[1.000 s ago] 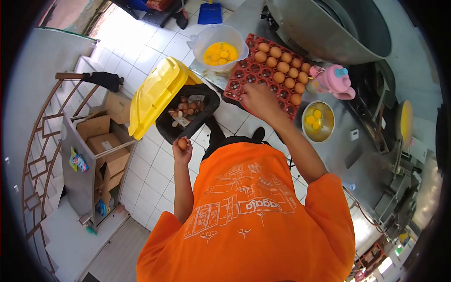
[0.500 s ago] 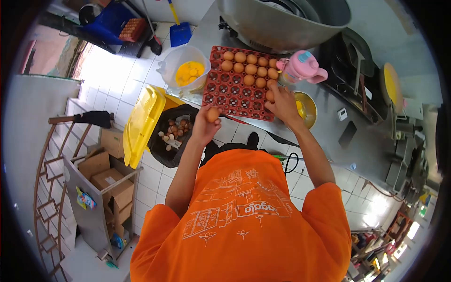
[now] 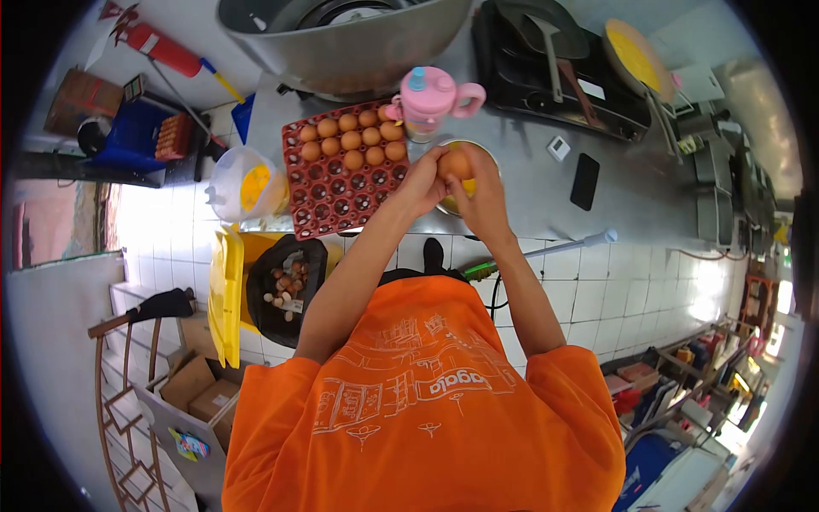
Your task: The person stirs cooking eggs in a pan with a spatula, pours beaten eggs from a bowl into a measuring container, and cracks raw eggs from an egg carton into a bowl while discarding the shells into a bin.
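Observation:
Both hands meet above a metal bowl with yellow egg in it. A brown egg shows between them. My left hand is closed at the egg's left side, its fingers partly hidden. My right hand curls around the egg from the right, thumb toward the left hand. Whether a second egg is tucked in the fingers I cannot tell. Left of the bowl lies a red egg tray, brown eggs in its far rows and bare cups nearer me. A pink tumbler stands behind the hands.
A plastic jug with yolks stands left of the tray. Below it, a yellow bin with a black bag holds eggshells. A large metal pot and a black stove line the back. A phone lies at right.
My left hand has moved right from over the floor beside the tray, carrying an egg. My right hand has left the tray with an egg, and both now meet over the bowl. The view has shifted right.

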### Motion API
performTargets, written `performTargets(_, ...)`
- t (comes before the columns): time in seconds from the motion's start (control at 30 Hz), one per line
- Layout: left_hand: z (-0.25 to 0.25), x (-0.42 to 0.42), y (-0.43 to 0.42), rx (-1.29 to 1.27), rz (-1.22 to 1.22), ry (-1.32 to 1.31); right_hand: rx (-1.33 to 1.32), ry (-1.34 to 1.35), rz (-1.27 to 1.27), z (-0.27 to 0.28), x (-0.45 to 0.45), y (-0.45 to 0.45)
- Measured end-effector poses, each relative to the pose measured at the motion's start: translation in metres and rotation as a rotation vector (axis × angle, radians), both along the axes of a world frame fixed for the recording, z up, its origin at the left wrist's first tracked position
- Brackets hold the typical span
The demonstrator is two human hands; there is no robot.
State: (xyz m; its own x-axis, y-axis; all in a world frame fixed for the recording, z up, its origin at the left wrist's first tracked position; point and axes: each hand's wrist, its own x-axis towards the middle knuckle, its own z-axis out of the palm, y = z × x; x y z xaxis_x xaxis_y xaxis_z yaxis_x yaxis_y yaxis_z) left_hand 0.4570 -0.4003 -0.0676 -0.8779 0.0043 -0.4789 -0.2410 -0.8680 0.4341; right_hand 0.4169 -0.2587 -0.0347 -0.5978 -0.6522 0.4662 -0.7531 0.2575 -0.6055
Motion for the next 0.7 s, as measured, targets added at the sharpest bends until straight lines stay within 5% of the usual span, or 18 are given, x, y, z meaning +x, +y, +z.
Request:
performTargets(0.2,-0.008,-0.010,0.008,-0.054,-0.064,0.015,-0.290,-0.432,-0.172,-0.003,0.004,0.015)
performTargets(0.33,0.000,-0.010,0.013,-0.080,-0.041,-0.055,-0.156,-0.275,-0.118,-0.018,-0.006,0.019)
performTargets(0.43,0.002,-0.006,0.003,-0.174,-0.110,-0.031,-0.422,-0.588,-0.176,-0.032,-0.016,0.023)
performTargets(0.5,0.007,-0.005,-0.001,-0.250,-0.167,-0.034,-0.363,-1.205,-0.065,-0.038,-0.032,0.033)
performTargets(0.57,0.013,-0.006,-0.004,-0.542,-0.242,-0.068,-0.175,-1.151,-0.062,-0.018,-0.037,0.032)
performTargets(0.63,0.017,-0.010,-0.006,-0.611,-0.303,-0.058,-0.014,-0.813,0.138,-0.011,-0.042,0.030)
performTargets(0.7,0.021,-0.014,-0.005,-0.676,-0.367,-0.044,0.075,-0.783,0.158,-0.003,-0.051,0.030)
